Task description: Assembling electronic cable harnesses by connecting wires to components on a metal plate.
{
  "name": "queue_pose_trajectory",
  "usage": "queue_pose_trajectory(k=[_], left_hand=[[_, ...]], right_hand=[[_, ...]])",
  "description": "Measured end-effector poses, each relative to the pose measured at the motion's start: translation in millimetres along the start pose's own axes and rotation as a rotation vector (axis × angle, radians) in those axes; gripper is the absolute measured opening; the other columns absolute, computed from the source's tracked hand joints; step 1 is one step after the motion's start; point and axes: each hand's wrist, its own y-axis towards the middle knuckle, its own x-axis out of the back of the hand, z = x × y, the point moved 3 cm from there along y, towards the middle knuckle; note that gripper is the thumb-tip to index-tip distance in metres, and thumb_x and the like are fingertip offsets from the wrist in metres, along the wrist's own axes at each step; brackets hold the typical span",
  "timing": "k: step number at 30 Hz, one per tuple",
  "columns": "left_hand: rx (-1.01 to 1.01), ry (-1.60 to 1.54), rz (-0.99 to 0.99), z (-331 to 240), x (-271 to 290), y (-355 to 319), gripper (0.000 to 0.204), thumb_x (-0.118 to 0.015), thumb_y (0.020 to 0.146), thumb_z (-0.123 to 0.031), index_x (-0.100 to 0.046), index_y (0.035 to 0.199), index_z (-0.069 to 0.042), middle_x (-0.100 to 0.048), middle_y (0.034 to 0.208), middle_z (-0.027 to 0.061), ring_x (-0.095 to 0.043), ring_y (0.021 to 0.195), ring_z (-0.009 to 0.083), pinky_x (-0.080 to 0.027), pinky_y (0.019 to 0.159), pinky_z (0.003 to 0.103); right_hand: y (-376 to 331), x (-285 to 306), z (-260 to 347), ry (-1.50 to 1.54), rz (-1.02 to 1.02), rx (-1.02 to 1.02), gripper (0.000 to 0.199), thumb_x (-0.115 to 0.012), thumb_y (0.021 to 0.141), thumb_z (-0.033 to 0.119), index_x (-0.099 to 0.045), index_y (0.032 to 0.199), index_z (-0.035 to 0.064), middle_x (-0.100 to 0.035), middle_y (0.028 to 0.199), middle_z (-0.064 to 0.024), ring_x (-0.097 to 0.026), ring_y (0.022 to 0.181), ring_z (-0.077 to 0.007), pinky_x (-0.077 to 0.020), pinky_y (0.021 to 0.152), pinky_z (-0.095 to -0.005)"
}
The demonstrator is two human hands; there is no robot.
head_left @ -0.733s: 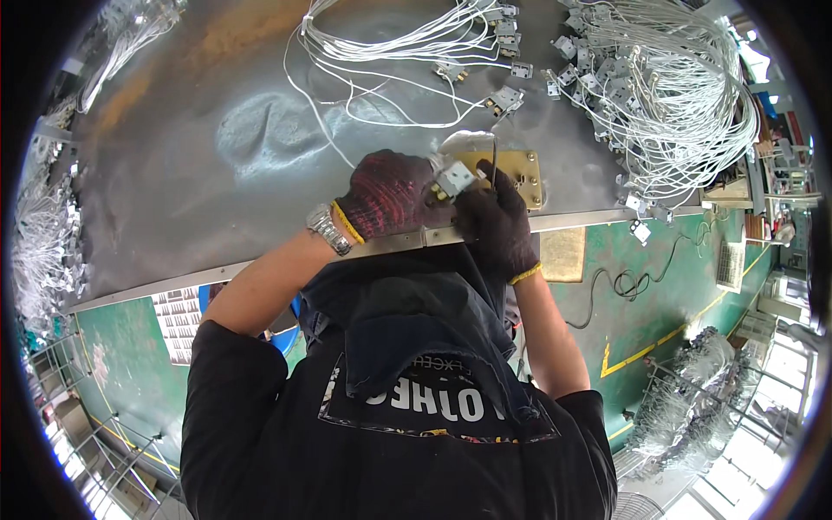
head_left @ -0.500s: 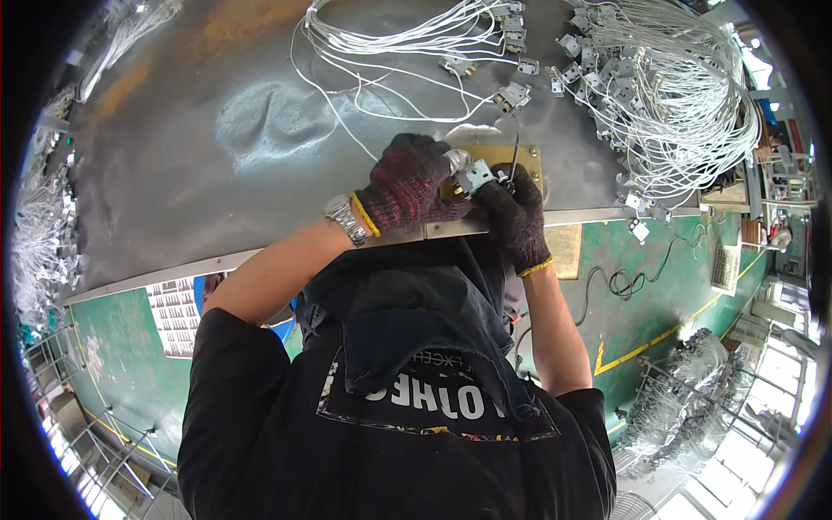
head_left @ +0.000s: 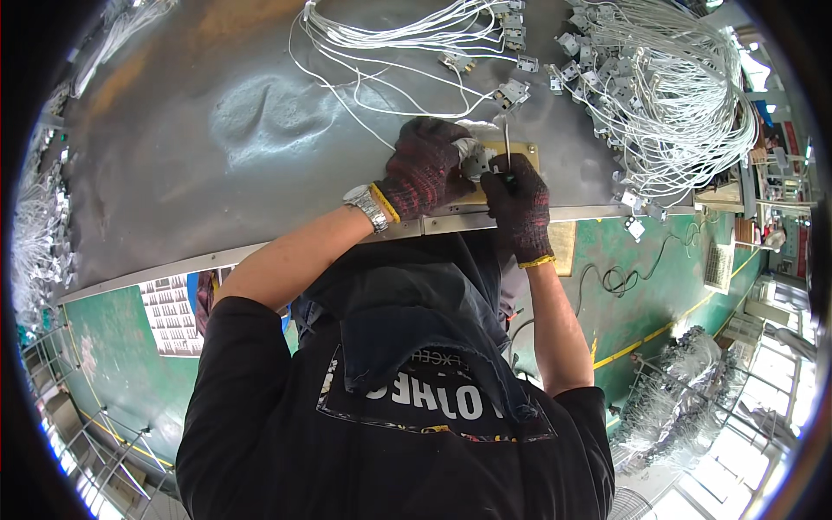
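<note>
My left hand [head_left: 426, 165], in a dark red-and-black knit glove, is closed around a small grey metal connector block [head_left: 479, 162] near the table's front edge. The block is over a brass-coloured plate [head_left: 531, 158] fixed to the tabletop, and my fingers hide part of it. A white cable [head_left: 373, 132] runs up to the left glove. My right hand [head_left: 520, 206], in a matching glove, is closed on a thin metal rod-like tool [head_left: 507, 139] whose shaft points away from me. The right fingertips are close beside the block; whether they touch it I cannot tell.
White cables [head_left: 407, 39] with metal end blocks lie at the far middle of the metal table [head_left: 173, 173]. A large heap of similar cables [head_left: 693, 113] covers the right side. More bundles [head_left: 43, 234] hang at the left. A black cord [head_left: 620, 279] lies on the green floor.
My right fingers have closed up and the rod stands more upright. The connector block has turned and moved slightly away from me, and my left hand has shifted slightly to the right.
</note>
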Motion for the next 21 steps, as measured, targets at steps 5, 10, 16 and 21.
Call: queue_pose_trajectory(k=[5,10,16,21], left_hand=[[0.019,0.072,0.031,6,-6,3,0.055,-0.082,0.072,-0.049,-0.073,0.119,-0.020,-0.068,0.123,0.0034,-0.061,0.118,0.0261,-0.044,0.105,0.043],[-0.003,-0.005,0.065,15,-9,1,0.055,-0.081,0.073,-0.054,-0.073,0.114,-0.019,-0.071,0.115,0.0080,-0.063,0.115,0.0286,-0.044,0.106,0.045],[0.082,-0.083,0.279,-12,8,18,0.049,-0.082,0.074,-0.045,-0.072,0.112,-0.016,-0.072,0.112,0.0089,-0.066,0.108,0.0306,-0.051,0.095,0.045],[-0.061,-0.075,0.191,-4,-16,19,0.048,-0.084,0.072,-0.042,-0.072,0.111,-0.015,-0.072,0.102,0.0110,-0.067,0.100,0.0322,-0.053,0.090,0.046]], right_hand=[[-7,-6,26,-0.242,-0.074,0.321,0.017,-0.071,0.090,0.010,-0.064,0.105,0.0057,-0.067,0.081,-0.0098,-0.066,0.067,-0.0214,-0.0516,0.063,-0.0358],[-10,-11,24,-0.383,-0.035,0.469,0.016,-0.070,0.091,0.011,-0.065,0.105,0.0057,-0.069,0.092,-0.0156,-0.069,0.081,-0.0352,-0.0530,0.071,-0.0426],[-13,-2,25,-0.379,0.000,0.475,0.016,-0.069,0.092,0.011,-0.065,0.107,0.0059,-0.068,0.093,-0.0159,-0.068,0.080,-0.0371,-0.0525,0.071,-0.0442],[-16,13,17,-0.241,0.159,0.310,0.022,-0.068,0.094,0.008,-0.063,0.115,0.0053,-0.066,0.085,-0.0107,-0.064,0.070,-0.0252,-0.0516,0.066,-0.0373]])
